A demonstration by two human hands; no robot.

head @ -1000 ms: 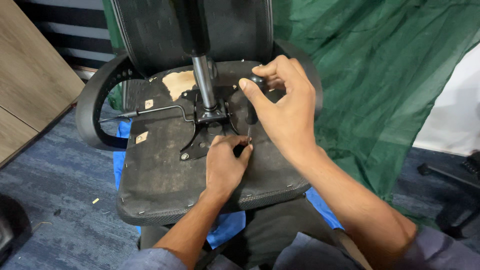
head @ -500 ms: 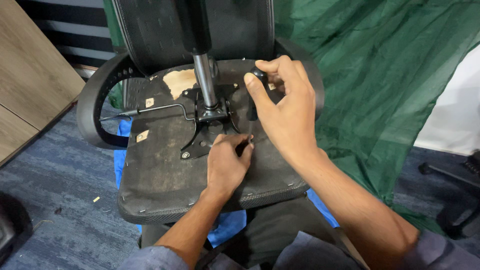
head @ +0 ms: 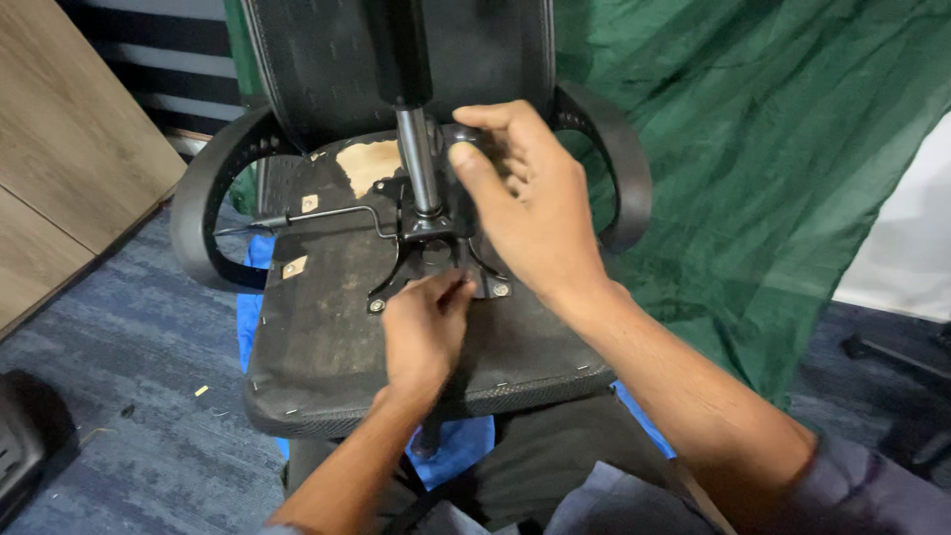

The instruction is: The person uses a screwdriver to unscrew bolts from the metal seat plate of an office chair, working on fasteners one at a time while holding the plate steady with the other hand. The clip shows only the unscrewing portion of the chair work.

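An upturned office chair lies across the person's lap, the underside of its seat (head: 327,327) facing up and the gas-lift column (head: 418,168) rising from the black metal mechanism plate (head: 436,253) at the centre. The left hand (head: 424,332) sits at the plate's 6 o'clock edge, fingertips pinched narrow on something small and thin — too hidden to name, perhaps a tool or a screw — between the two bolts (head: 376,305) at the plate's lower corners. The right hand (head: 525,213) reaches over the plate at about 2 o'clock, fingers curled closed around a dark knob (head: 466,157) just beside the column. From here the pinched piece could slip out and drop to the blue carpet (head: 129,396), since the grip is only fingertips and the seat tilts toward the lap; the chair itself could also roll off the knees if the right hand pushes hard. The bent lever rod (head: 327,213) at 9 o'clock and the armrests (head: 203,213) crowd the sides, and the right forearm crosses over much of the plate. A green cloth (head: 753,149) hangs at 3 o'clock, wooden panels (head: 69,149) at 10 o'clock.
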